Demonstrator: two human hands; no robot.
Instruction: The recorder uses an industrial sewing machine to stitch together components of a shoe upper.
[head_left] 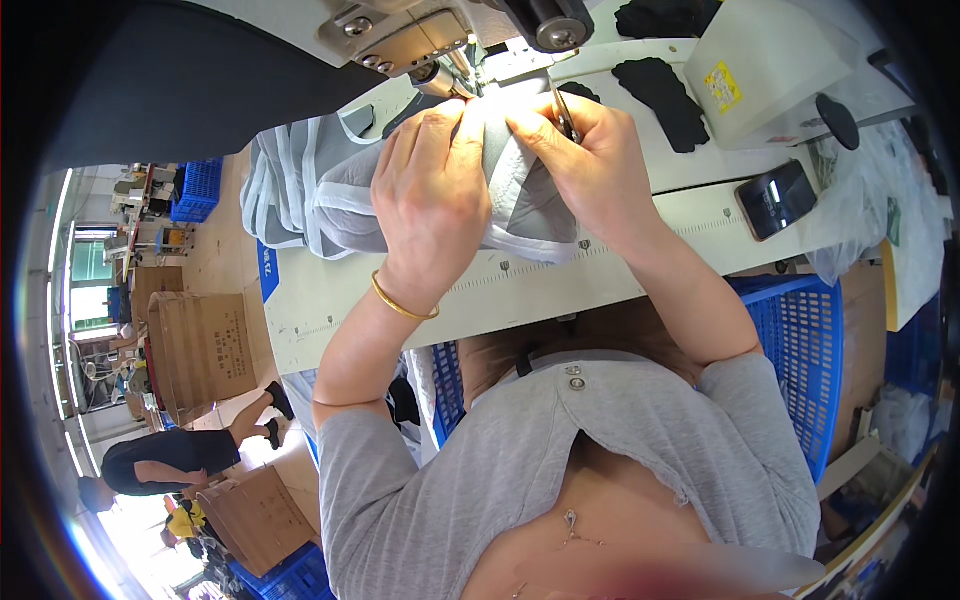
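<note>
A grey fabric piece with white bands (535, 205) lies under the lit needle area of a sewing machine (425, 42). My left hand (430, 190) rests on its left part, fingertips closed on the cloth close to the presser foot. On the other side, my right hand (590, 165) pinches the fabric's edge between thumb and fingers. A slim dark metal tool, seemingly thread snips (565, 115), is also tucked in that hand. More grey and white pieces (285, 185) trail in a layered chain to the left. Glare hides the needle and the stitching point.
Black cloth pieces (660, 100) lie on the table (420, 320) to the right, near a dark phone (777, 200) and a pale machine housing (790, 65). Clear plastic bags (865, 190) hang at the right edge. Blue crates (800, 360) stand below. Another person (170, 460) is far left among cardboard boxes (205, 350).
</note>
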